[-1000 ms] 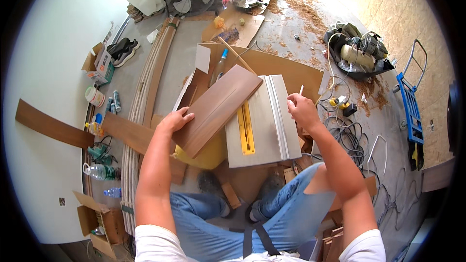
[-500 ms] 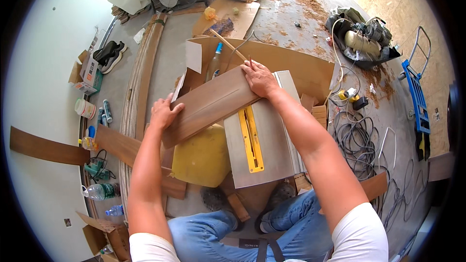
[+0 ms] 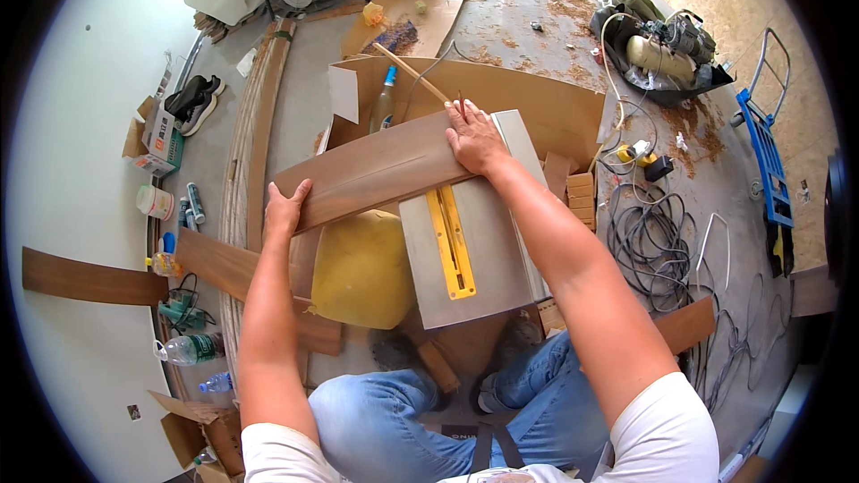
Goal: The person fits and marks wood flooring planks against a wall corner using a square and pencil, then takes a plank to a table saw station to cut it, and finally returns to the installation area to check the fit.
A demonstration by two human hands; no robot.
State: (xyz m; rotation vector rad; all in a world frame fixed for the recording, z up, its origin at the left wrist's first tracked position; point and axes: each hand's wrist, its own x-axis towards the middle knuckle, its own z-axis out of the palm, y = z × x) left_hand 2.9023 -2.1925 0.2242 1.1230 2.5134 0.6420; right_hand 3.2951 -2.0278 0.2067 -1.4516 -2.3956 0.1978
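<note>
Left hand point(image 3: 284, 208): clamped on the near end of the brown plank point(image 3: 376, 170).
Right hand point(image 3: 476, 137): pressed flat on the plank's far end, over the table saw point(image 3: 470, 241).

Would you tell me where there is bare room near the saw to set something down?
The grey saw table is bare right of the yellow insert, below the brown plank. The cardboard sheet is free beyond the right hand. Crowded: cables right, bottles and tubes left.
</note>
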